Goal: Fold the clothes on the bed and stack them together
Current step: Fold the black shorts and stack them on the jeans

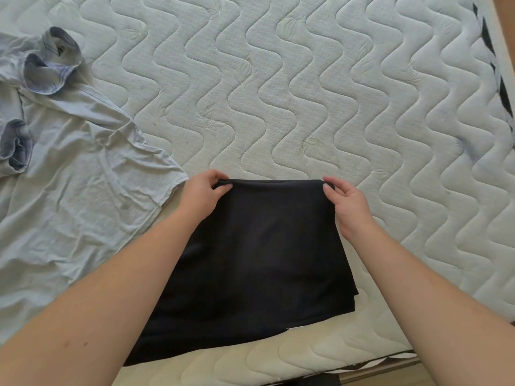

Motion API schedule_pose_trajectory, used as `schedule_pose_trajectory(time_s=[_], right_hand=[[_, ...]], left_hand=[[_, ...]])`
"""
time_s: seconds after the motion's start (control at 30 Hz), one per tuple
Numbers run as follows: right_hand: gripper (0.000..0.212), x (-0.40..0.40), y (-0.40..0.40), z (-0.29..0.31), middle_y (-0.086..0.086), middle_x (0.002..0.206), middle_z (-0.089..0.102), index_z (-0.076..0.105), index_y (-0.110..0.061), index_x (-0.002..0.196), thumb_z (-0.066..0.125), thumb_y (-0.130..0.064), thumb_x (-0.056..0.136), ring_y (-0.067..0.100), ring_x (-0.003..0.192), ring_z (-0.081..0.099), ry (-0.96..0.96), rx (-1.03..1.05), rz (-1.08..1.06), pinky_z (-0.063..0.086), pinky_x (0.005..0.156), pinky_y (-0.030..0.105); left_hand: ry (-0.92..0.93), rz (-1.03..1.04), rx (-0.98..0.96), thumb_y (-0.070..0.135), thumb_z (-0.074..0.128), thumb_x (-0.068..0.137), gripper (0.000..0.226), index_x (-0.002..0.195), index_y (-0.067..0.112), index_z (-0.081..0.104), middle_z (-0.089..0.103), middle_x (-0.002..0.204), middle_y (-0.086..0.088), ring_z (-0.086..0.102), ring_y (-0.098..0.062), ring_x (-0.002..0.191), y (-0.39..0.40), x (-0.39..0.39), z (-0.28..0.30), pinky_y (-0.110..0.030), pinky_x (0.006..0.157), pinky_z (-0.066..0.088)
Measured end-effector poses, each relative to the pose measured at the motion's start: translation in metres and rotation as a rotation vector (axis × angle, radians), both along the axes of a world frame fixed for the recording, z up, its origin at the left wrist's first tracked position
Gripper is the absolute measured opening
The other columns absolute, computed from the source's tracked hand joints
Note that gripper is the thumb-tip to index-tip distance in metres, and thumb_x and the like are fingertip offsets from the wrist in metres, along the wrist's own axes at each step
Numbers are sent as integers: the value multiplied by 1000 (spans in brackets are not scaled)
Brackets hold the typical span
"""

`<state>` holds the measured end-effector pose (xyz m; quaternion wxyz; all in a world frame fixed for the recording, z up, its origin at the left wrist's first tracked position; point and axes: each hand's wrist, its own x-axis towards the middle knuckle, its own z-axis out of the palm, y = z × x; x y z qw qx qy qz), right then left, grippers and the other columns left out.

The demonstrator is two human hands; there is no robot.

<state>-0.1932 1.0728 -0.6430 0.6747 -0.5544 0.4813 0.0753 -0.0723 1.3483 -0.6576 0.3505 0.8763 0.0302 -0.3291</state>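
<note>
Black garment (259,260) pinched by both hands.

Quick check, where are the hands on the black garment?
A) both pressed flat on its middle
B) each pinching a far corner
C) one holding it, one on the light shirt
B: the left hand and right hand each pinch a far corner of the black garment.

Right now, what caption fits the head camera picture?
Both hands pinch a black garment's far corners beside an unfolded pale shirt.
</note>
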Motion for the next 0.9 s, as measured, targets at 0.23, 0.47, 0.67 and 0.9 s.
schedule_pose_trajectory(time_s=[0.23, 0.47, 0.67, 0.9], right_hand=[[34, 6, -3, -6, 2, 121, 60, 58, -16, 126, 63, -21, 93, 19, 110, 56, 78, -725, 410, 44, 101, 35], [79, 33, 30, -11, -2, 142, 43, 35, -29, 146, 72, -51, 80, 23, 134, 33, -51, -1043, 1377, 18, 110, 39], [34, 63, 11, -7, 2, 107, 60, 62, -21, 108, 72, -43, 83, 25, 106, 51, 24, -999, 1463, 36, 89, 36], [22, 28, 5, 18, 11, 96, 65, 55, -17, 117, 56, -24, 97, 33, 90, 60, -182, -1164, 1603, 47, 75, 39]], left_hand=[[-40, 68, -23, 41, 68, 89, 13, 97, 32, 62, 66, 91, 11, 62, -8, 90, 0, 1, -3, -22, 73, 46], [46, -189, 114, 38, 81, 78, 51, 121, 23, 59, 58, 105, 13, 55, -9, 97, 17, 1, 0, -23, 82, 42], [-26, -131, -2, 33, 71, 87, 14, 87, 30, 57, 63, 87, 11, 60, -6, 83, 20, -12, 12, -18, 64, 40], [-176, -297, 70, 40, 57, 95, 31, 127, 37, 55, 66, 105, 9, 61, -12, 96, 31, -57, 38, -29, 79, 45]])
